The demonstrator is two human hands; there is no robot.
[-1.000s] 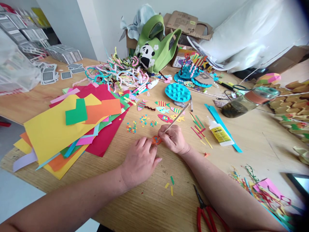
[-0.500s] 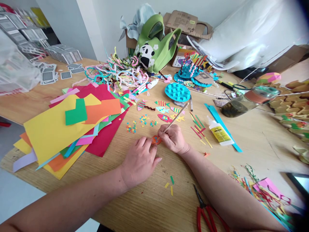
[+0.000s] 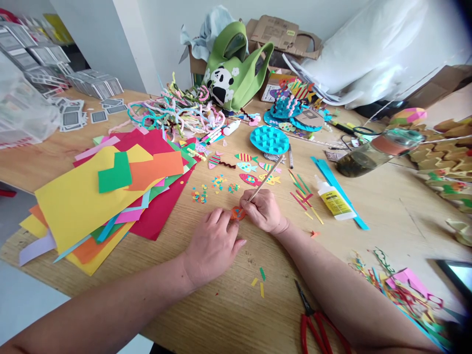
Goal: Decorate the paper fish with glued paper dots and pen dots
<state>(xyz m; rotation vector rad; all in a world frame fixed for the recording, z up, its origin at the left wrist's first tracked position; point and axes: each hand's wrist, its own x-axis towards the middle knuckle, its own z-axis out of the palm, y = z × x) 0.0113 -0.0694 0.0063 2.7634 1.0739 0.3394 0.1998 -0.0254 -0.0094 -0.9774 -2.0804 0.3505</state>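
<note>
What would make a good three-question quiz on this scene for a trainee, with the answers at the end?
1. Multiple choice: What is the main colour of the small piece at the fingertips of the left hand?
a) purple
b) orange
c) black

2. Short answer: Which hand holds the thin stick?

3. True or false: The red-handled scissors lie on the table, out of both hands.

Key:
1. b, orange.
2. The right hand.
3. True.
</note>
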